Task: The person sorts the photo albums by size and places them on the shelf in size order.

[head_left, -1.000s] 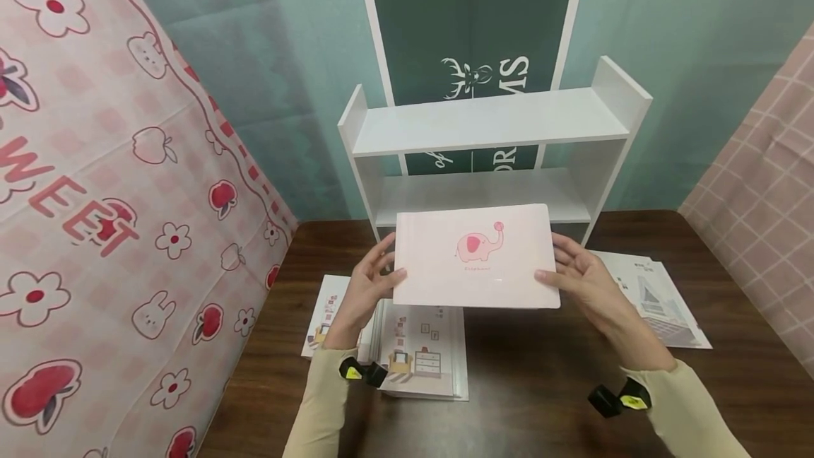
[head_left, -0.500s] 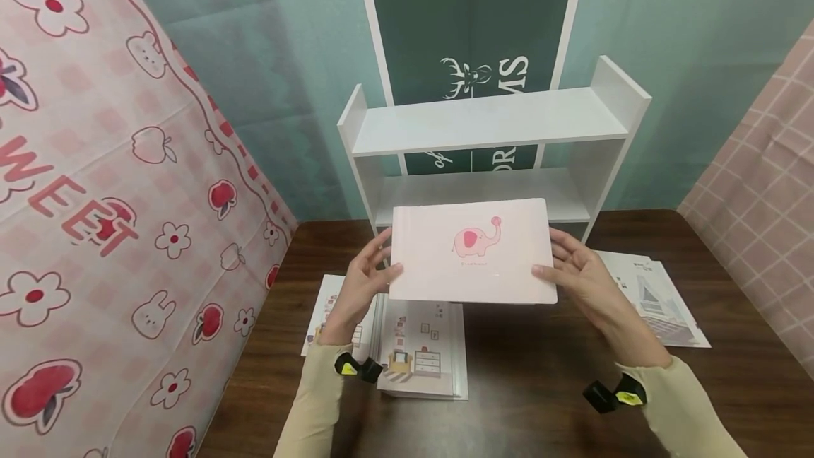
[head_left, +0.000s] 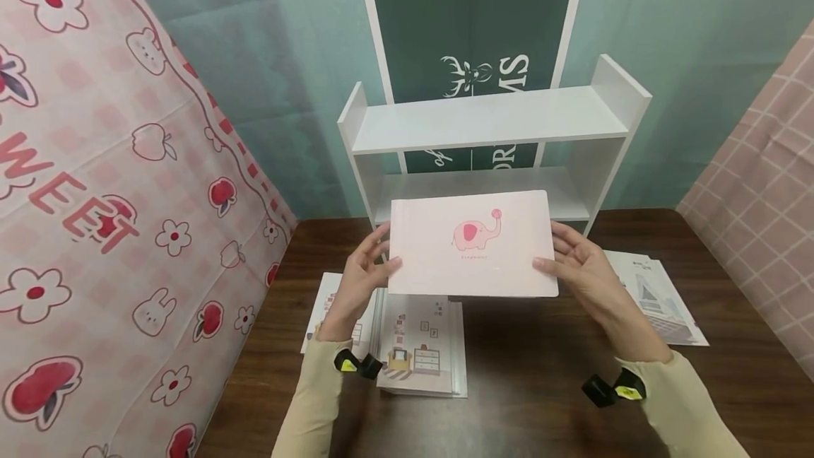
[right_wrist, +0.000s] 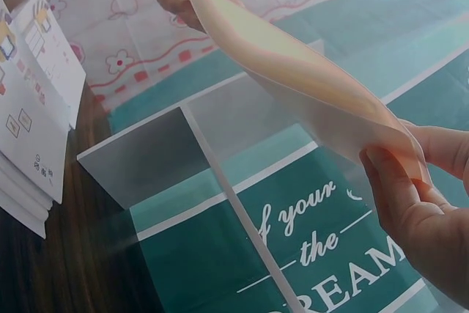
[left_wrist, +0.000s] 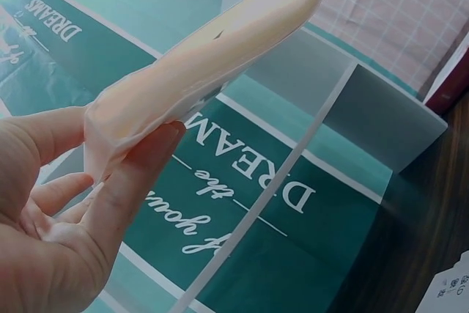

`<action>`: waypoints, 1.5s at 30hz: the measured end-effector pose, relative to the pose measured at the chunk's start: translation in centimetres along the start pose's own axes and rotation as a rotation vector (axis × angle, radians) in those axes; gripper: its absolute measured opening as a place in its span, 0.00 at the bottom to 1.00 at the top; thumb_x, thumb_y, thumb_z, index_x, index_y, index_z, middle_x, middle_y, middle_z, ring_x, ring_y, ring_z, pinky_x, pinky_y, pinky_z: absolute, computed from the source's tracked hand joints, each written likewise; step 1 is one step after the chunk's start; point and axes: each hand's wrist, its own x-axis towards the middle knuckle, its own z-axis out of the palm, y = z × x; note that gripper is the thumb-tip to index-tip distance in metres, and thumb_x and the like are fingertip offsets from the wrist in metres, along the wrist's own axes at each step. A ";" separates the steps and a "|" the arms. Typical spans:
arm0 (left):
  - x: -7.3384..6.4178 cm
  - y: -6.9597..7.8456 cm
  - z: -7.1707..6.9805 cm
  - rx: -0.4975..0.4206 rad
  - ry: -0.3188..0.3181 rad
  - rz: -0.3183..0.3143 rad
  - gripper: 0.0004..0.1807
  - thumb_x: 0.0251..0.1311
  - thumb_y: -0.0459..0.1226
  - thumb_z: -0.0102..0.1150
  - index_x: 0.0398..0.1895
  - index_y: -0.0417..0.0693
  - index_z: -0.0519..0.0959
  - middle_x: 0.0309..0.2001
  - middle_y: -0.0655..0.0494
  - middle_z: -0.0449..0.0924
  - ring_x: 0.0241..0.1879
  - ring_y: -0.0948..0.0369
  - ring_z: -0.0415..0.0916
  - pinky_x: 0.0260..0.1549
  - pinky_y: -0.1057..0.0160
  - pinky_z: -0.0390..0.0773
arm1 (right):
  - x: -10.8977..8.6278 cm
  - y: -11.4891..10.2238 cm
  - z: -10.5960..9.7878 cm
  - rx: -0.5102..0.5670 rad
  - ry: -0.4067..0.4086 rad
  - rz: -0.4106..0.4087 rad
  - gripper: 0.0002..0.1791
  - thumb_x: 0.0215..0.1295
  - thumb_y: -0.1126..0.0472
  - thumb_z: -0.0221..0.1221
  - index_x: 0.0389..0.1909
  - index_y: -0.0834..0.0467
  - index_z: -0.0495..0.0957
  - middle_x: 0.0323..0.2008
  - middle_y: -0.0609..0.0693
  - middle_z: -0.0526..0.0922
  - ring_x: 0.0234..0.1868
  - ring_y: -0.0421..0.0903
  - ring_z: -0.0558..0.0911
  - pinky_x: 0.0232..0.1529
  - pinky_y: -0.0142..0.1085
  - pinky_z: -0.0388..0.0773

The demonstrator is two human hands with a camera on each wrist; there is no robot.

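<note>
A pale pink booklet [head_left: 473,274] with an elephant drawing on its front is held up over the table, in front of the white shelf. My left hand [head_left: 361,278] grips its left edge, thumb on the front and fingers behind. On the opposite edge, my right hand [head_left: 588,274] pinches it the same way. In the left wrist view the booklet [left_wrist: 212,42] is seen edge-on and slightly bowed, between the thumb and fingers of my left hand [left_wrist: 73,218]. The right wrist view shows it curved, with my right hand [right_wrist: 421,203] on its near end.
The white two-tier shelf [head_left: 490,122] stands at the back of the dark wood table [head_left: 509,408]. Printed white books are stacked [head_left: 420,352] at front left, with another book [head_left: 327,295] beside them. More printed books [head_left: 661,295] lie right. Patterned cloths [head_left: 146,232] hang around the sides.
Both hands have raised the booklet slightly and shifted it a little left, so it covers more of the lower shelf. The grip stays the same.
</note>
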 end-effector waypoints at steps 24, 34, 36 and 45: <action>-0.4 1.8 -0.8 0.010 0.021 0.051 0.33 0.59 0.26 0.55 0.68 0.54 0.62 0.61 0.43 0.69 0.47 0.56 0.79 0.37 0.58 0.81 | 0.5 -1.1 1.6 -0.053 0.015 -0.007 0.34 0.58 0.77 0.56 0.65 0.64 0.57 0.52 0.47 0.77 0.46 0.40 0.81 0.40 0.32 0.80; -0.4 2.6 -1.3 0.016 0.023 0.067 0.33 0.59 0.27 0.56 0.67 0.57 0.63 0.61 0.45 0.70 0.46 0.55 0.80 0.36 0.57 0.82 | 0.8 -1.7 2.4 -0.068 0.015 -0.039 0.33 0.57 0.78 0.56 0.64 0.64 0.59 0.50 0.48 0.78 0.46 0.40 0.81 0.41 0.30 0.79; -0.4 2.7 -1.4 0.027 0.027 0.069 0.33 0.59 0.28 0.56 0.67 0.58 0.63 0.60 0.45 0.70 0.45 0.55 0.80 0.35 0.56 0.82 | 0.7 -1.9 2.5 -0.071 0.014 -0.038 0.33 0.57 0.78 0.56 0.65 0.63 0.59 0.50 0.48 0.77 0.46 0.40 0.81 0.41 0.30 0.79; -0.3 3.0 -1.7 0.026 0.005 0.132 0.33 0.59 0.27 0.56 0.68 0.52 0.62 0.59 0.43 0.72 0.44 0.56 0.81 0.36 0.56 0.81 | 0.8 -2.5 3.1 -0.085 0.027 -0.038 0.35 0.57 0.77 0.57 0.66 0.64 0.57 0.52 0.48 0.76 0.47 0.40 0.81 0.42 0.30 0.79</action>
